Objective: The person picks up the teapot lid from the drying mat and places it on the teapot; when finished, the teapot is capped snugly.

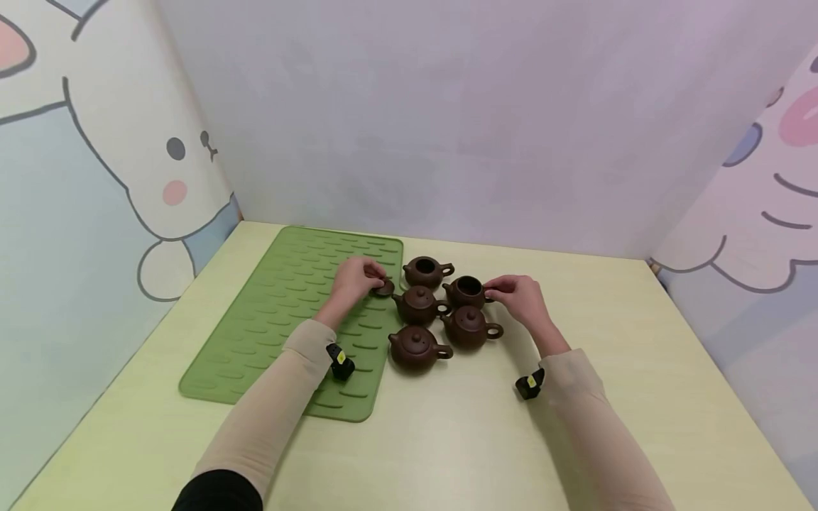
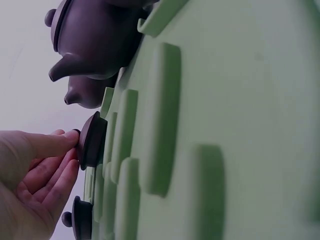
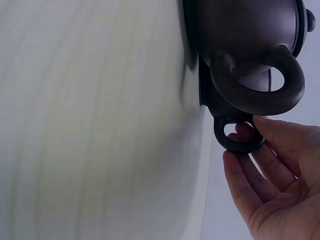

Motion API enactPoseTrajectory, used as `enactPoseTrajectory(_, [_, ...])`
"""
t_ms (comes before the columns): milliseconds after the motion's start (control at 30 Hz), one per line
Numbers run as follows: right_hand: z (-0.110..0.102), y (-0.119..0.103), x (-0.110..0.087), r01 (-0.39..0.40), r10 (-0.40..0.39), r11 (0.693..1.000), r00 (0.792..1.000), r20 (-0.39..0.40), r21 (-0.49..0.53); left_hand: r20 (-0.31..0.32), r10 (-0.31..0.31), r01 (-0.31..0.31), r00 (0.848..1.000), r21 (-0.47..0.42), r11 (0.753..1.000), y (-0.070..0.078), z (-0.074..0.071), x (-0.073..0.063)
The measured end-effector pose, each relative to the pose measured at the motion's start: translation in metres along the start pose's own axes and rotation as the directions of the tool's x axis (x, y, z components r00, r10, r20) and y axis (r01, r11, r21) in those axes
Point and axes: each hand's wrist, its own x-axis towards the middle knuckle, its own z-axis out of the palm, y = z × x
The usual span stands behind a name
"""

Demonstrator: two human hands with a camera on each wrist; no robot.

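Observation:
My left hand (image 1: 354,279) pinches a dark brown teapot lid (image 1: 384,288) by its knob, close over the right edge of the green mat (image 1: 300,245). In the left wrist view, thumb and fingertips meet at the knob of this lid (image 2: 92,140), and a second lid (image 2: 81,218) rests on the mat beyond it. With its thumb and fingers, my right hand (image 1: 520,298) grips the looped handle (image 3: 240,148) of a lidless teapot (image 1: 457,297), whose round opening faces up. A lidded teapot (image 3: 245,32) stands in front of it, nearer the right wrist camera.
Another lidless teapot (image 1: 415,276) stands at the back, beside the mat. Lidded teapots stand close by: one in the middle (image 1: 418,306), one at right (image 1: 469,330), one at the front (image 1: 415,351). Spouts point left. Walls enclose the pale wooden table (image 1: 486,440) at back and sides.

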Motion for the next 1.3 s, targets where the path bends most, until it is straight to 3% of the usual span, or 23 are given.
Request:
enactPoseTrajectory(367, [0.001,-0.002,0.0,0.008,-0.008,1.0,1.0,-0.006,-0.006,-0.055,0.052,-0.053,0.997,-0.03,0.998,0.015,-0.004,0.002])
enactPoseTrajectory(667, [0.002,-0.003,0.0,0.022,-0.022,1.0,1.0,-0.002,-0.015,-0.077,0.136,-0.139,0.988,-0.023,0.99,0.043,-0.006,0.001])
enactPoseTrajectory(933, [0.001,-0.002,0.001,0.008,-0.008,1.0,1.0,0.007,-0.015,-0.054,0.23,-0.233,0.972,-0.037,0.972,0.066,0.007,0.002])
enactPoseTrajectory(1300, [0.002,-0.001,0.002,0.009,-0.008,1.0,1.0,0.006,-0.017,0.018,0.271,-0.271,0.962,-0.018,0.962,0.1,0.039,0.001])
